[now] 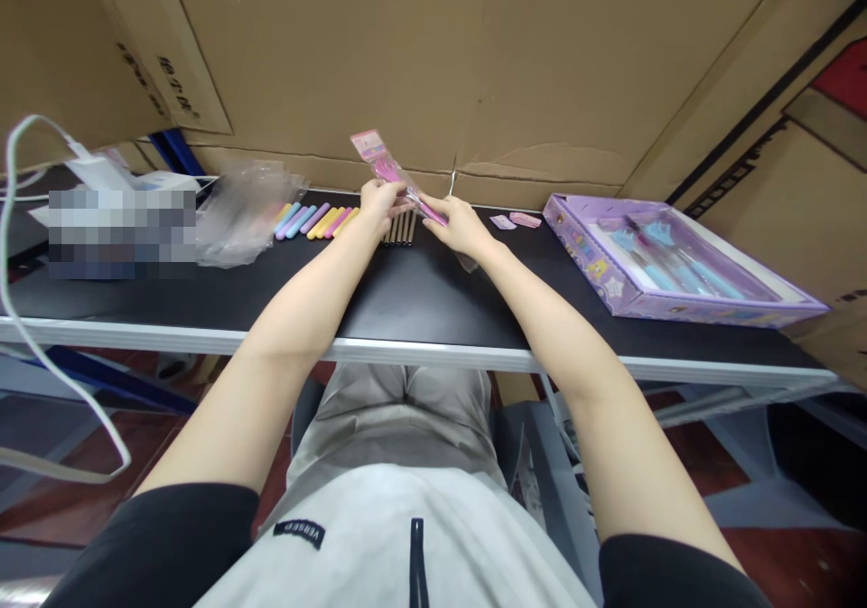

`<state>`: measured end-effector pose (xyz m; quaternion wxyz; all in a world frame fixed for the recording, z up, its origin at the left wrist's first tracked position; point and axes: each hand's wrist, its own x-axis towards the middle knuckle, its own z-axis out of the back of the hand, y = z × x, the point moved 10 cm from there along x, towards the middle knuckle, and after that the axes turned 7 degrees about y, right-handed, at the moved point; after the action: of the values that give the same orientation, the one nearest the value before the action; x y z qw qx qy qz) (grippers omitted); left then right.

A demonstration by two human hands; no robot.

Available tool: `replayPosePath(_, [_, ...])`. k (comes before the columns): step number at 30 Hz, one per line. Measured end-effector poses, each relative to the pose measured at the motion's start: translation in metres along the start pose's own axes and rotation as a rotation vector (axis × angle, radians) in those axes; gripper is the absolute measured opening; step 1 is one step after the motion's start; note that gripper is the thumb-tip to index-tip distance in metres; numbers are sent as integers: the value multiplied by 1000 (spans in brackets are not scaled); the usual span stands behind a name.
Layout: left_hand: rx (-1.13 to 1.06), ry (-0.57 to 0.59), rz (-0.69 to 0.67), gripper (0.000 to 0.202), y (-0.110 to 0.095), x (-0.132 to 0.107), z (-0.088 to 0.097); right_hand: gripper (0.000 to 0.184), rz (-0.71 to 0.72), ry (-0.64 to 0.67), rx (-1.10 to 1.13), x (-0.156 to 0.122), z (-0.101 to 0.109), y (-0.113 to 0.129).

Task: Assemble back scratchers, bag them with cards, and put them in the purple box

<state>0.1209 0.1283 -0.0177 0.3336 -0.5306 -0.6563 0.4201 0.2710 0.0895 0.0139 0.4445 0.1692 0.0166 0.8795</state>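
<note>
Both hands grip a clear plastic bag (406, 187) with a pink stick-like item inside and a pink card at its top end. The bag slants from upper left to lower right above the table. My left hand (380, 203) pinches its middle. Closed on the lower part is my right hand (459, 225), and a loose plastic end shows beneath it. Several thin metallic brown sticks (401, 229) lie just under the left hand. To the left is a row of coloured sticks (317, 219) in blue, purple, yellow and pink, partly hidden by my left forearm.
Clear plastic bags (244, 215) are piled at the left, near a white cable (13, 229) and a blurred patch. Small pink cards (525, 219) lie right of my hands. A purple display box (623, 296) holding bagged blue items stands at the right. Cardboard walls (433, 66) close off the back.
</note>
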Motion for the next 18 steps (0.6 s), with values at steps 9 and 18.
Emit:
replayPosePath(9, [168, 141, -61, 16, 0, -8, -22, 45, -256, 2, -35, -27, 80, -1])
replayPosePath(18, [1434, 578, -648, 19, 5, -59, -83, 42, -894, 39, -311, -163, 214, -116])
